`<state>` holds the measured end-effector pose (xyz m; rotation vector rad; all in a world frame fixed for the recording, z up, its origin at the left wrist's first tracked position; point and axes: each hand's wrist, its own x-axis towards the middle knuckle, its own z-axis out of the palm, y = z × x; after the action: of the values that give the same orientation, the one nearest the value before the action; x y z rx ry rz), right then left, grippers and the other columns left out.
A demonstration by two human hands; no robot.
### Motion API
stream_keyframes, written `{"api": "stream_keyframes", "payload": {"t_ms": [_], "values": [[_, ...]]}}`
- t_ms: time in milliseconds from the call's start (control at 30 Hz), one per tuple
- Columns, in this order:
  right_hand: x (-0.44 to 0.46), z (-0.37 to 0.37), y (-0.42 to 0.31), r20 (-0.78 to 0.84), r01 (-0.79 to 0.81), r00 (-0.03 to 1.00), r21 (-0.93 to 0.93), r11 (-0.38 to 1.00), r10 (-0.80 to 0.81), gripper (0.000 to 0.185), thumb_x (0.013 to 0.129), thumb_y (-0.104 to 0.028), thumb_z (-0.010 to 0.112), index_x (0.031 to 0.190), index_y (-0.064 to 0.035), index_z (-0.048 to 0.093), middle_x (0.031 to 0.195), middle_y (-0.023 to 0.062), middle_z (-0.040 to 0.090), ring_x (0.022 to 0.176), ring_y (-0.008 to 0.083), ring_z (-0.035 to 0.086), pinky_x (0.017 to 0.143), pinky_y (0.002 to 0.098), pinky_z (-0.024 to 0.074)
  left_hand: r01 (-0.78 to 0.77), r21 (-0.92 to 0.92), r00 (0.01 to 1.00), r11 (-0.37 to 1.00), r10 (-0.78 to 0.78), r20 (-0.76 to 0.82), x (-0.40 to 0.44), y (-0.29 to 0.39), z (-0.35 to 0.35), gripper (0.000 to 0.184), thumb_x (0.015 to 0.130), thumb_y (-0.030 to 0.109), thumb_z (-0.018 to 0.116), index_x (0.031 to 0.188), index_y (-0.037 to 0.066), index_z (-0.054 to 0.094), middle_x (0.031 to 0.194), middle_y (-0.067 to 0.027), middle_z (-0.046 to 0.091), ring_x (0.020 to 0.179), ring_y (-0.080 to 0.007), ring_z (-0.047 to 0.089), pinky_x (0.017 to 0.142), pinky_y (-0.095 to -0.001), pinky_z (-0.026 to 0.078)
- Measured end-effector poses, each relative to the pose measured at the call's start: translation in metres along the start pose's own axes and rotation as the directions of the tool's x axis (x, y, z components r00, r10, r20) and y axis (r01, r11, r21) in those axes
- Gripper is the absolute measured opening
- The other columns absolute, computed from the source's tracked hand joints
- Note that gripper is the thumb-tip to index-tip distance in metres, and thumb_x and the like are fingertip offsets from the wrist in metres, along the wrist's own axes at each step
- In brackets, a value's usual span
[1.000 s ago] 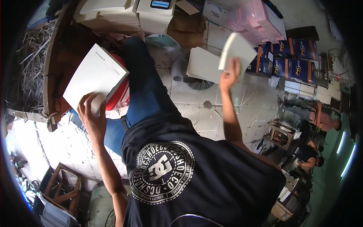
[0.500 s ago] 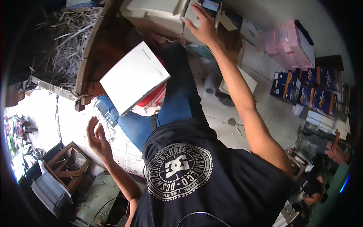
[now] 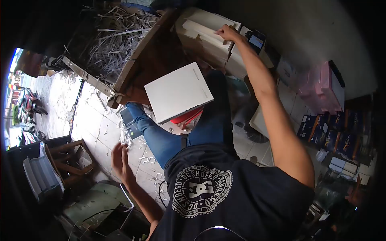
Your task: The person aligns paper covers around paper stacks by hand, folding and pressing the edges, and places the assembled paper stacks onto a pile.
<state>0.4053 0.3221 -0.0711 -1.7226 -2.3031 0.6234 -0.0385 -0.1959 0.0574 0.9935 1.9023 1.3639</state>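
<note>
My right hand (image 3: pixel 228 33) is at the stack of white sheets (image 3: pixel 209 48) at the top, its fingers closed on the edge of a white sheet (image 3: pixel 201 29). Its fingertips are partly hidden. My left hand (image 3: pixel 122 164) hangs over the floor at the lower left, fingers stretched out, holding nothing. Between my knees, a flat-topped white stack (image 3: pixel 179 92) with small print near one edge rests on a red support (image 3: pixel 187 117). Neither hand touches that white stack.
Left of the wooden partition (image 3: pixel 140 52) lies a heap of shredded paper strips (image 3: pixel 118 44). A phone-like device (image 3: pixel 256 41) sits beside the sheets. Pink packs (image 3: pixel 319 86) and dark blue cartons (image 3: pixel 329 130) stand at right. A wooden frame (image 3: pixel 72 160) is at lower left.
My right hand has come down onto the white sheets and its fingers have closed. My left hand stays open over the floor. The whole view has shifted as my head moved.
</note>
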Motion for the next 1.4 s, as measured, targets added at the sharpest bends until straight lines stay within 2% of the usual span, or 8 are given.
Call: {"api": "stream_keyframes", "payload": {"t_ms": [133,267,400,600,800,1200,1267,1400], "values": [[-0.068,-0.028,-0.107,-0.618,0.357,0.681,-0.188,0.915,-0.393,0.016,0.085,-0.017,0.062,0.095,-0.0060,0.068,0.084,0.0188,0.069,0.079,0.0355,0.068,0.066,0.0446,0.0546,-0.084,-0.351,0.947,0.932,0.184,0.262,0.060,0.065,0.093,0.057,0.098,0.029,0.055,0.142,-0.003,0.037,0.135,-0.0169,0.054,0.125,-0.0268,0.055,0.103,-0.0410,0.043],[-0.237,-0.036,-0.264,-0.365,0.528,0.609,-0.476,0.704,-0.704,0.040,0.082,-0.012,0.065,0.119,0.0014,0.063,0.115,0.0168,0.063,0.099,0.0332,0.062,0.089,0.0426,0.0521,0.375,-0.778,0.812,0.505,0.225,0.538,0.098,0.086,0.175,0.056,0.099,0.031,0.058,0.143,0.001,0.040,0.135,-0.0183,0.054,0.121,-0.0253,0.055,0.099,-0.0352,0.046],[-0.328,-0.050,-0.301,-0.025,0.701,0.713,0.039,0.712,-0.701,0.056,0.081,-0.035,0.074,0.123,0.0011,0.061,0.136,0.0229,0.051,0.117,0.0390,0.053,0.102,0.0475,0.0420,-0.101,-0.251,0.929,0.963,0.181,0.322,0.069,0.117,0.154,0.023,0.097,0.016,0.059,0.108,-0.003,0.066,0.089,-0.0110,0.070,0.084,-0.0130,0.062,0.076,-0.0294,0.049],[-0.322,-0.044,-0.305,-0.136,0.464,0.867,0.573,0.675,-0.480,0.044,0.090,-0.023,0.069,0.127,-0.0013,0.058,0.117,0.0191,0.065,0.102,0.0315,0.065,0.091,0.0389,0.0504,-0.395,0.094,0.443,0.914,0.100,0.891,0.047,0.094,0.071,0.019,0.091,0.014,0.064,0.099,-0.002,0.066,0.084,-0.0214,0.068,0.077,-0.0396,0.065,0.071,-0.0405,0.053],[-0.312,0.025,-0.324,-0.134,0.256,0.957,0.806,0.533,-0.257,0.022,0.096,-0.006,0.054,0.116,0.0024,0.061,0.089,0.0168,0.067,0.082,0.0212,0.068,0.072,0.0300,0.0498,-0.541,0.388,0.836,0.746,0.427,0.345,0.041,0.081,0.092,0.034,0.081,0.005,0.072,0.114,0.005,0.066,0.116,-0.0160,0.064,0.100,-0.0302,0.065,0.081,-0.0408,0.052],[-0.320,0.037,-0.302,-0.113,0.072,0.982,0.964,0.255,0.152,0.006,0.093,-0.003,0.058,0.090,0.0009,0.061,0.081,-0.0005,0.056,0.077,0.0061,0.049,0.070,0.0214,0.0413,-0.804,-0.032,0.567,0.594,0.780,0.264,0.072,0.056,0.147,0.023,0.072,0.007,0.079,0.094,0.011,0.072,0.096,-0.0048,0.068,0.089,-0.0228,0.066,0.073,-0.0316,0.049],[-0.317,0.032,-0.261,-0.511,0.393,0.859,0.693,0.604,0.028,0.015,0.096,-0.008,0.055,0.090,0.0028,0.063,0.076,-0.0009,0.054,0.072,0.0069,0.049,0.066,0.0226,0.0411,-0.888,-0.073,0.441,0.454,0.886,0.143,0.137,0.072,0.133,0.020,0.071,0.002,0.073,0.088,0.010,0.068,0.095,-0.0079,0.064,0.086,-0.0295,0.061,0.073,-0.0394,0.047],[-0.357,-0.049,-0.172,-0.366,0.294,0.926,0.851,0.435,0.090,0.024,0.102,-0.015,0.052,0.083,0.0001,0.058,0.079,0.0083,0.058,0.072,0.0113,0.047,0.062,0.0255,0.0362,-0.722,0.654,0.364,0.227,0.928,0.080,0.351,0.050,0.071,0.025,0.071,0.008,0.069,0.096,0.008,0.067,0.082,-0.0083,0.062,0.075,-0.0285,0.059,0.065,-0.0424,0.046]]}}
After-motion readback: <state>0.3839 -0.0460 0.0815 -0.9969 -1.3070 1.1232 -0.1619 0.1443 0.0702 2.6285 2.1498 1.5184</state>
